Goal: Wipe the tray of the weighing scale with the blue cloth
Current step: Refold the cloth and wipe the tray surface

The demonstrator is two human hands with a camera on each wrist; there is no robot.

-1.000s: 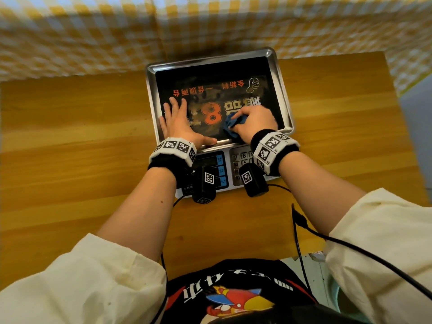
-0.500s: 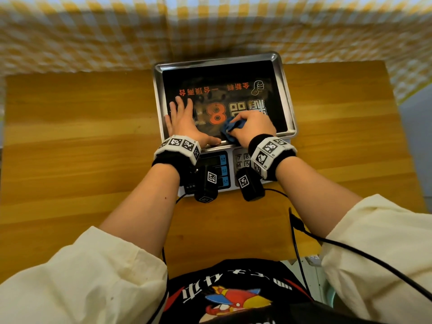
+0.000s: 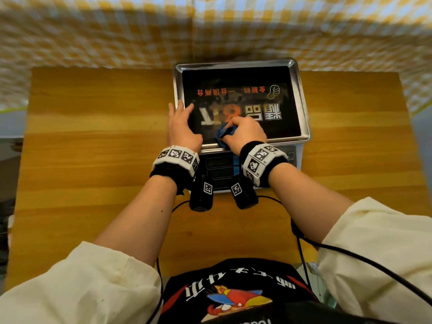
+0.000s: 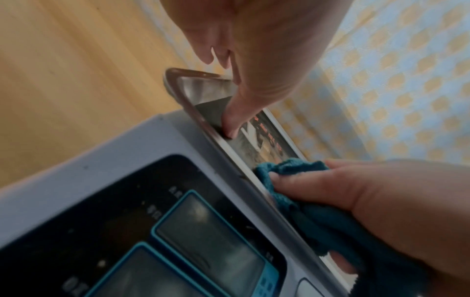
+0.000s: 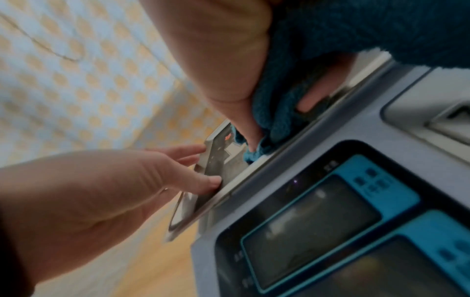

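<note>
A weighing scale stands on a wooden table, its steel tray (image 3: pixel 301 99) bearing a black printed sheet with orange and white characters. My right hand (image 3: pixel 245 133) grips a bunched blue cloth (image 3: pixel 224 134) and presses it on the tray's near edge, left of centre; the blue cloth (image 4: pixel 287 170) (image 5: pixel 356 28) is wrapped by the fingers. My left hand (image 3: pixel 182 122) lies flat with straight fingers over the tray's near left corner, its thumb (image 4: pixel 234 120) down inside the rim (image 4: pixel 203 120).
The scale's front panel with blue-framed displays (image 3: pixel 222 164) sits under my wrists. The wooden table (image 3: pixel 93 148) spreads to both sides. A yellow and white checked cloth (image 3: pixel 117 31) hangs behind the table. A black cable (image 3: pixel 301 242) runs across the near edge.
The right hand with the cloth has slid left and nearer along the tray's front edge. The left hand has shifted left onto the tray's left rim. The head view has tilted.
</note>
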